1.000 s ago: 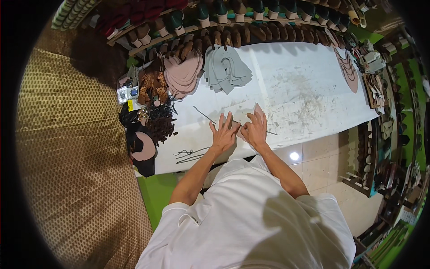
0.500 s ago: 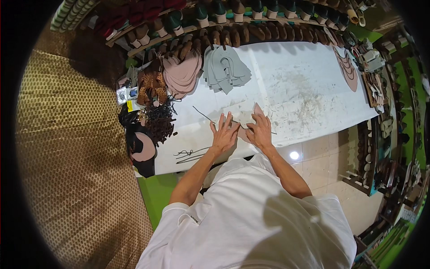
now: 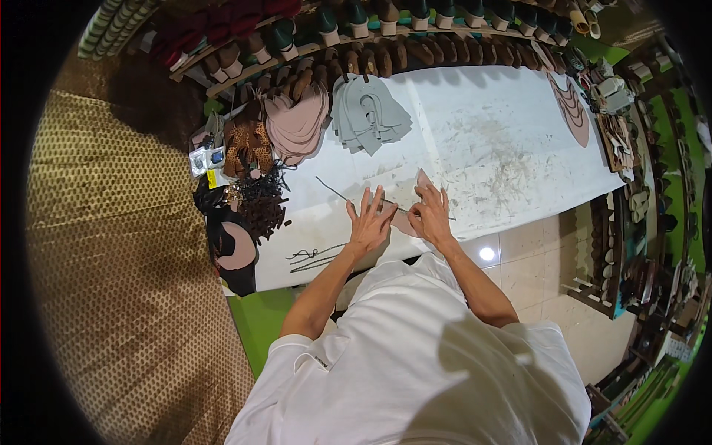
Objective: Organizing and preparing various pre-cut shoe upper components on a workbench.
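A pink shoe-upper piece [image 3: 404, 223] lies flat at the table's near edge, partly hidden beneath my hands. Across it runs a thin dark cord [image 3: 332, 189], one end slanting out to the left and the other showing just past my right hand. My left hand [image 3: 369, 222] rests on the piece and cord with its fingers spread. Close beside it, my right hand [image 3: 432, 219] has thumb and forefinger pinched at the cord, its other fingers stretched over the piece. Nearer the front edge on the left lie several loose dark cords [image 3: 317, 258].
Stacks of pink pieces [image 3: 298, 126] and grey pieces [image 3: 371, 111] lie along the back of the white table [image 3: 512, 193]. Leopard-print pieces [image 3: 248, 144] and a heap of small brown parts [image 3: 263, 215] crowd the left end. Shoe lasts [image 3: 382, 61] line a rack behind.
The view has shifted slightly, so the table's contents sit a little differently in the picture. Both hands stay at nearly the same spot on the pink piece.
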{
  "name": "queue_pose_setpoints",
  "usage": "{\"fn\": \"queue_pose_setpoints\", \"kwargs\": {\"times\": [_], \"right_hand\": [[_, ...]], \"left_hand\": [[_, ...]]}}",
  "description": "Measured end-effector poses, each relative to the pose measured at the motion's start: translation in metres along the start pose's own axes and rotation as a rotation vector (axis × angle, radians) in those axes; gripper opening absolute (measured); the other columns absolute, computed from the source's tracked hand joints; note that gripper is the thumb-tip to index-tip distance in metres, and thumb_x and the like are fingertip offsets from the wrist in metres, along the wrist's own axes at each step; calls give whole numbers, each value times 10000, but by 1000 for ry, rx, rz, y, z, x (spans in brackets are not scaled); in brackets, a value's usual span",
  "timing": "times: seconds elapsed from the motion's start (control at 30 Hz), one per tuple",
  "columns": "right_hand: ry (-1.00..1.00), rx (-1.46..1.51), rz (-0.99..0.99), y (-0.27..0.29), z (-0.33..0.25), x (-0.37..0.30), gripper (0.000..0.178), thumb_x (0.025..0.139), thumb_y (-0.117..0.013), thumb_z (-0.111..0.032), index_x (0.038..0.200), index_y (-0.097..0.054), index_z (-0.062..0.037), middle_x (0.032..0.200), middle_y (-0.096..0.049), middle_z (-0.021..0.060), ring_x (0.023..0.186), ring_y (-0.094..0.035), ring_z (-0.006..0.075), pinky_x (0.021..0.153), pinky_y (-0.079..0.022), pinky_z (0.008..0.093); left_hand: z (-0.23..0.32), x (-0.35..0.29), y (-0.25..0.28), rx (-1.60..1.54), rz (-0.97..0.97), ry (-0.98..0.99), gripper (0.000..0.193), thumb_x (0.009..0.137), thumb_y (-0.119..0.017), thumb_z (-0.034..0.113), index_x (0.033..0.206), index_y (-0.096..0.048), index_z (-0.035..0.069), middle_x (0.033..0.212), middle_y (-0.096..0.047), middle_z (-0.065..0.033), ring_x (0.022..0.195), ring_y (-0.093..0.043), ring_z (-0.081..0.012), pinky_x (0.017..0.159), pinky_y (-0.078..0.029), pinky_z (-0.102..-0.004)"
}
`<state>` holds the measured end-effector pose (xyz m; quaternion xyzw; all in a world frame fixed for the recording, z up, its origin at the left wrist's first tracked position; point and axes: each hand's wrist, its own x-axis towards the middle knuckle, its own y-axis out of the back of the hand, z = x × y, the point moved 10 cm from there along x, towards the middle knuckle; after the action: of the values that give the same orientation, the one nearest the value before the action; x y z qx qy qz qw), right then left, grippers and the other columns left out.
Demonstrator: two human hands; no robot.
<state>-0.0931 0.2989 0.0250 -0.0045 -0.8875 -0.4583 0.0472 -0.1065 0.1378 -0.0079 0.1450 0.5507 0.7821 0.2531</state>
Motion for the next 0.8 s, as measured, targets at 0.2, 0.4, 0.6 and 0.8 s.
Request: {"fn": "queue_pose_setpoints", "kwargs": {"times": [0.2,0.4,0.6,0.8], "right_hand": [[66,-26,-18,-5,-12,-5,171,839,-734,-197,771,-790,-51,1454,-576,131,1476,-389,359,1262,-167,617],[64,-84,25,-5,-13,-8,148,830,-739,-192,792,-808,-67,1396,-614,119,1451,-421,340,1254,-181,628],[60,-84,14,-6,-12,-7,137,821,-741,-188,791,-811,-74,1389,-617,113,1441,-435,330,1254,-188,622],[53,-85,5,-8,-10,-5,141,818,-743,-194,787,-811,-74,1369,-622,108,1435,-441,324,1253,-202,611]], "left_hand": [[3,1,1,46,2,-48,468,998,-611,276,1456,-589,370,1760,-161,-111,1598,-142,-402,1120,-99,-817],[14,5,11,149,-15,-141,442,1005,-600,273,1443,-598,330,1751,-189,-102,1602,-149,-378,1134,-129,-817],[7,1,4,-16,-2,-26,496,979,-620,222,1460,-587,337,1762,-143,-107,1596,-145,-407,1121,-121,-818],[13,-3,7,-16,8,-53,535,947,-644,202,1459,-590,348,1761,-149,-106,1594,-152,-404,1110,-116,-822]]}}
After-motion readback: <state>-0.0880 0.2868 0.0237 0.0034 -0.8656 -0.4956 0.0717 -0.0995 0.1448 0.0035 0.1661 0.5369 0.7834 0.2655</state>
